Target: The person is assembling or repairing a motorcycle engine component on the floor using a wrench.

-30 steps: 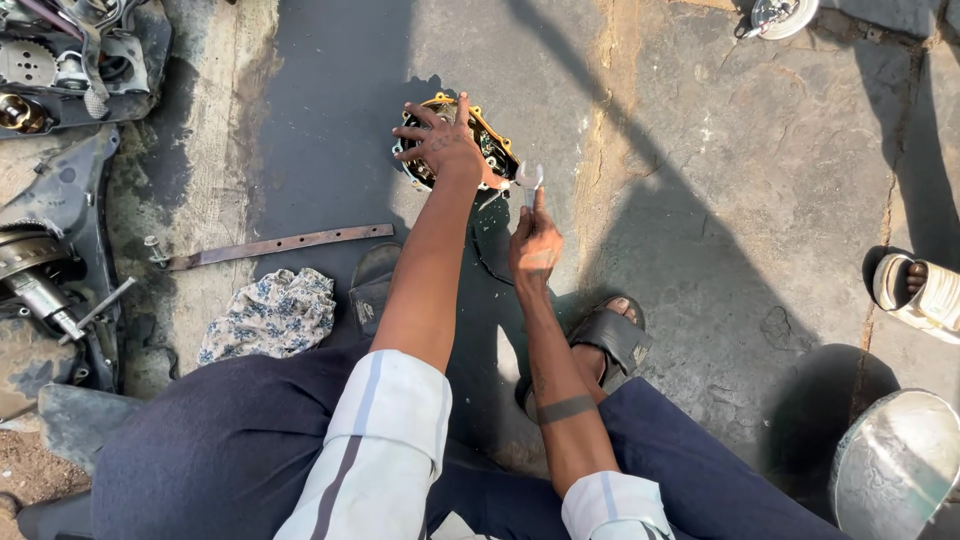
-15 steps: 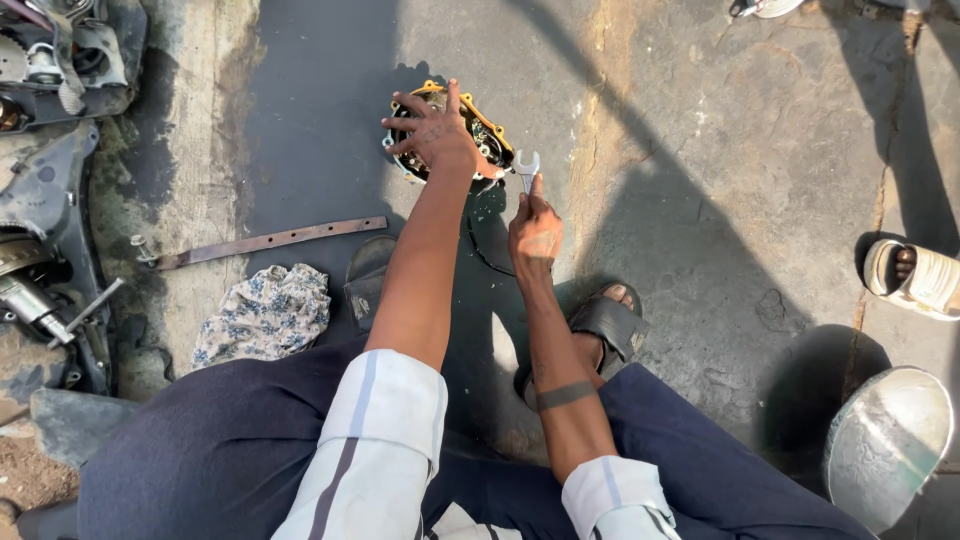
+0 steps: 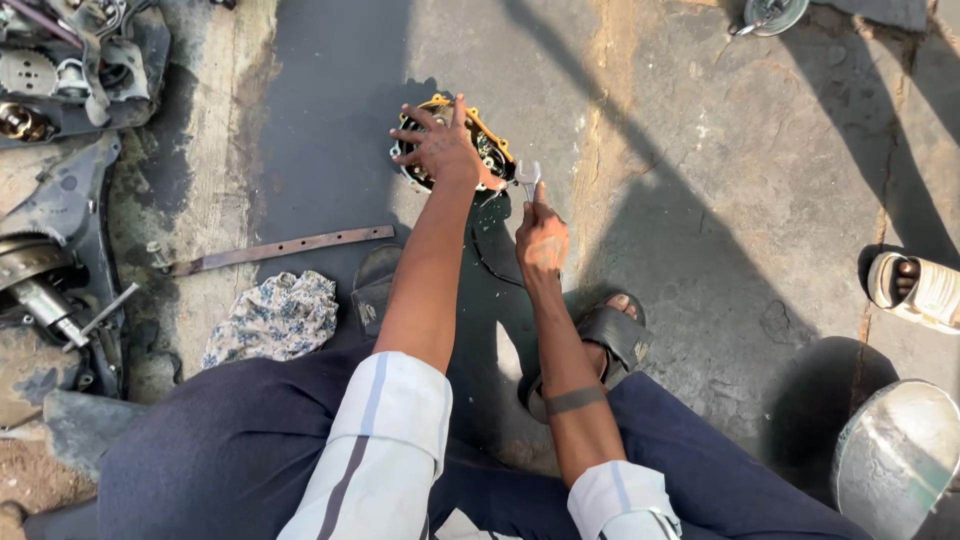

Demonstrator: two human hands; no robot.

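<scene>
Seen from above, a seated person's left hand (image 3: pixel 440 148) lies spread, fingers splayed wide, flat on top of a round dark metal engine part with a yellow-orange gasket rim (image 3: pixel 487 150), pinning it to the oil-stained concrete floor (image 3: pixel 700 200). The right hand (image 3: pixel 543 238) is closed around the shank of a small silver open-ended spanner (image 3: pixel 527 178), whose jaw stands just at the part's right edge. The dark wet patch under the part looks slick, so the part could skid if the left hand eases off. The spanner could also slip off its fastener and drive knuckles into the rim. A sandalled foot (image 3: pixel 612 335) sits close below the right wrist, within reach of a dropped tool. Left lie a rusty flat metal strip (image 3: pixel 285 248), a flowered rag (image 3: pixel 275 318) and greasy engine scrap (image 3: pixel 60 190).
</scene>
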